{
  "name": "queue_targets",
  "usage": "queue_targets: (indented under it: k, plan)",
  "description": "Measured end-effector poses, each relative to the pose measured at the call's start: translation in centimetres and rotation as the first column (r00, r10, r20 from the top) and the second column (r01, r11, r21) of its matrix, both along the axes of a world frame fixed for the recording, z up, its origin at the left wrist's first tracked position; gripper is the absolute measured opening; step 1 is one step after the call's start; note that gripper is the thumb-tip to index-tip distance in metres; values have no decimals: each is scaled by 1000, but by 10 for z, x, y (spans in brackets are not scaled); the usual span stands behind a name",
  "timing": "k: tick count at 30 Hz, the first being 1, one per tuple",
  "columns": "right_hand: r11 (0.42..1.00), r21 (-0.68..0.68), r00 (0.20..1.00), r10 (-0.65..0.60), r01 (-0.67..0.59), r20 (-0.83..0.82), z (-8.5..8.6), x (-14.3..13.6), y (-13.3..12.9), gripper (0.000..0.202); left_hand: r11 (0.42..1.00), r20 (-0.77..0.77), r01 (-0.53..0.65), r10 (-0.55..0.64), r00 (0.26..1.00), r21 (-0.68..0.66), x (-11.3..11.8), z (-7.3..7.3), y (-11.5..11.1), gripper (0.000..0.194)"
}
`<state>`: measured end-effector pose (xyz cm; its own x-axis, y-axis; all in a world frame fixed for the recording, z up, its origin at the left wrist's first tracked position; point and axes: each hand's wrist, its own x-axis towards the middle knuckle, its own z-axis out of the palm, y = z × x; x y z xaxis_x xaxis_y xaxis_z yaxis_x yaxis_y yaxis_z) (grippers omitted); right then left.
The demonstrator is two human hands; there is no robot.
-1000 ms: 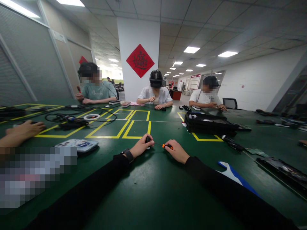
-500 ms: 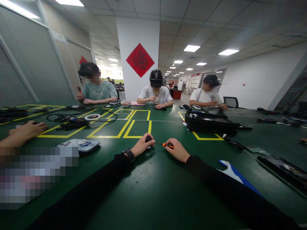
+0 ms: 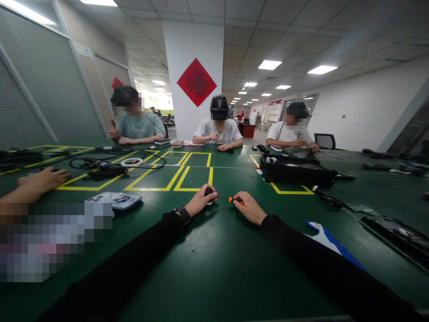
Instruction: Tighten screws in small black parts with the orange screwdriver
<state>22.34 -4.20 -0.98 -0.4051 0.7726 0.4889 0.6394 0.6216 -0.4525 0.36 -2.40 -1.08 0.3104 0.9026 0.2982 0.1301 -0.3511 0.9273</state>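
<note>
My left hand (image 3: 198, 202) is closed round a small black and white object (image 3: 209, 192), low over the green table (image 3: 194, 277); its kind cannot be made out. Across from it, my right hand (image 3: 250, 208) grips the orange and black handle of a screwdriver (image 3: 237, 201). The thin shaft points left and its tip meets or nearly meets the small object. Fingers cover part of both things.
At left lie a patterned case (image 3: 115, 200), cables (image 3: 103, 169) and a co-worker's hand (image 3: 50, 180). Black housings (image 3: 296, 170) stand at right, beyond a blue and white piece (image 3: 331, 243) and an opened device (image 3: 395, 230). Three people sit across the table.
The view has shifted slightly. Both hands keep nearly the same position, with the screwdriver still held toward the small object; its handle looks slightly turned.
</note>
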Motion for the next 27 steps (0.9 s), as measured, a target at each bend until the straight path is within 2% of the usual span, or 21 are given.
queue_targets:
  k: [9,13,21,27]
  plan:
    - [1000,-30,1000,-10,9,-17,0,-1,-2,12,999,-26,5,-4,1000,38,1,0,-1,27]
    - [1000,-5,1000,-15,15,16,-1,-1,0,20,999,-35,3,-2,999,45,0,0,-1,26]
    - [999,-40,999,13,-14,-33,-2,-1,-1,10,1000,-30,-11,12,999,8,0,1,-1,28]
    - [1000,-16,999,-3,2,-51,-3,-1,-1,18,999,-18,-23,22,1000,-23,1,1,-1,28]
